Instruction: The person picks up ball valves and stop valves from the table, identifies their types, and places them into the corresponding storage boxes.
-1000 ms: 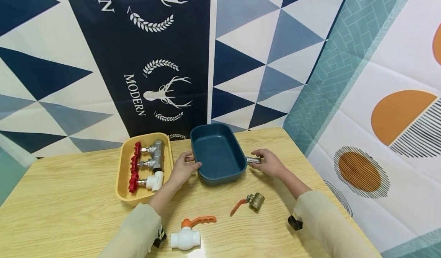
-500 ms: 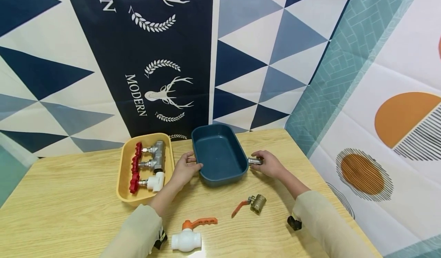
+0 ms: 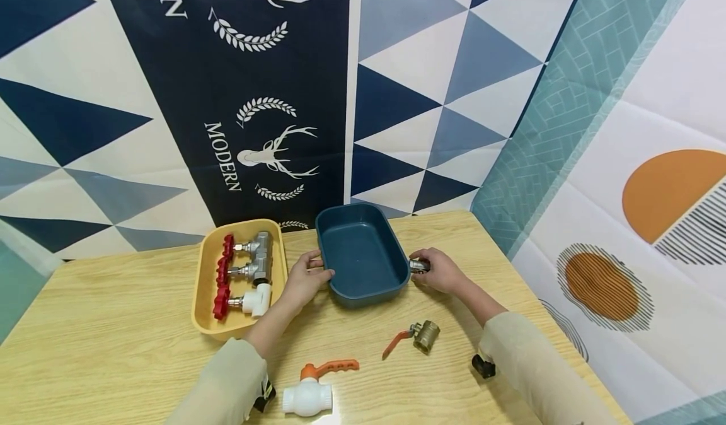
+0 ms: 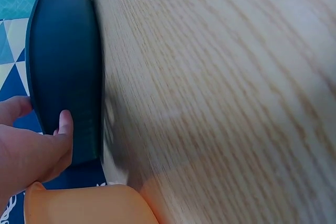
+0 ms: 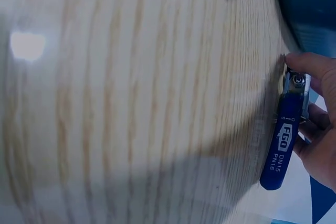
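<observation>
At the far middle of the surface (image 3: pixel 113 324), the left hand (image 3: pixel 303 280) grips the blue tray's (image 3: pixel 363 258) left rim while the right hand (image 3: pixel 439 270) pinches a blue-handled valve (image 5: pixel 286 148) just beside its right wall, where that light pinch could let it slip and knock the tray askew.

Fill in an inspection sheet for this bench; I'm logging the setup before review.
Surface: wooden table, bare grain, light glare near front edge.
Job's things: blue tray, nothing in it; blue-handled valve beside its right rim.
Clutter: yellow tray holding three red-handled valves; white valve with orange lever; brass valve.
Hands: left hand grips the blue tray's left rim; right hand holds the blue-handled valve.
Cables: nothing seen.
Surroundings: patterned fabric backdrop.
</observation>
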